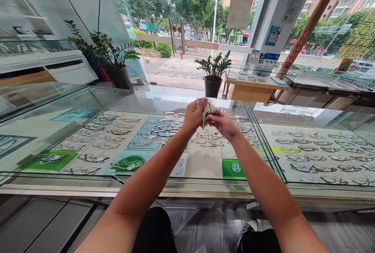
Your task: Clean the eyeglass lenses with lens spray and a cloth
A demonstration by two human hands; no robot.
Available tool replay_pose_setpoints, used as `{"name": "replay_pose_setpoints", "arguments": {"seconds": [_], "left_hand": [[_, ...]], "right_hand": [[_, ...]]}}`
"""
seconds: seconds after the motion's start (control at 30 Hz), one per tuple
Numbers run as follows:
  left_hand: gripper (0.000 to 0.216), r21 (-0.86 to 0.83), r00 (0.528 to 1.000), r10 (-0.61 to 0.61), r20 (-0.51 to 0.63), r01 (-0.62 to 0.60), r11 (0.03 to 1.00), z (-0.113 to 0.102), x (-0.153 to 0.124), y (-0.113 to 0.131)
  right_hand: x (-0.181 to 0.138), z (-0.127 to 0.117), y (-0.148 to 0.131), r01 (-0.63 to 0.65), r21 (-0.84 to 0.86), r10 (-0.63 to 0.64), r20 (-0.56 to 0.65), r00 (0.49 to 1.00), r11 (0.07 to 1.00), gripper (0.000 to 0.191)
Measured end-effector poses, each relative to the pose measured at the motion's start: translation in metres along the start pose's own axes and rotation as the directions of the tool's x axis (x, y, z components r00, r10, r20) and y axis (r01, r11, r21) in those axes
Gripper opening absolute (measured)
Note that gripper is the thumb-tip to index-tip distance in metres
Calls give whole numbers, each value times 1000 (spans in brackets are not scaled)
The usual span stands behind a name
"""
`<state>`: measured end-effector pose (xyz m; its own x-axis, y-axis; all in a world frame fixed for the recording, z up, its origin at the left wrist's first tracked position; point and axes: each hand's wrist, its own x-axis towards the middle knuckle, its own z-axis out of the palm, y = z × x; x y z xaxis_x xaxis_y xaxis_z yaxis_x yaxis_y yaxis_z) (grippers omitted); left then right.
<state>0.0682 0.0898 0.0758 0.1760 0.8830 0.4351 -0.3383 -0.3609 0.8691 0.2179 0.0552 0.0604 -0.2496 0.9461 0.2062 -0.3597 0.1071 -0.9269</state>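
Shopfront windows and a glass-topped desk (205,191) fill my feed. Well out to the left of the left hand (193,116), I see a leafy plant (109,51) in a dark pot beyond the desk, and nearer me, spectacles (93,158) in rows under the glass. I have that left hand closed on a pale cloth (213,108), bunched above the desk between both hands, a thin dark frame (209,104) curving against it. Beyond the hands stands a second potted plant (213,87). My right hand (224,124) pinches the cloth's lower right side; nearer me than that hand lies a green box (236,168), and farther right, more eyewear (304,167).
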Motion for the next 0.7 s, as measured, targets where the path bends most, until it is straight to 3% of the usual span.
{"name": "replay_pose_setpoints", "arguments": {"seconds": [0.13,0.3,0.43,0.57,0.7], "left_hand": [[73,-73,990,-35,139,45,996,-6,5,4],[57,-165,966,-70,247,113,980,-11,6,9],[57,-132,975,-46,216,76,988,-8,3,8],[61,-68,996,17,90,-11,998,-1,0,3],[69,-43,1000,18,24,-17,999,1,0,-1]], "right_hand": [[1,-6,-4,19,-5,-19,-31,999,1000,32],[3,-15,-10,44,13,-44,-47,998,999,35],[3,-13,-7,41,21,-40,-38,998,999,36],[3,-7,0,28,-1,-28,-24,999,1000,36],[2,-4,2,34,-21,-34,-20,999,999,34]]}}
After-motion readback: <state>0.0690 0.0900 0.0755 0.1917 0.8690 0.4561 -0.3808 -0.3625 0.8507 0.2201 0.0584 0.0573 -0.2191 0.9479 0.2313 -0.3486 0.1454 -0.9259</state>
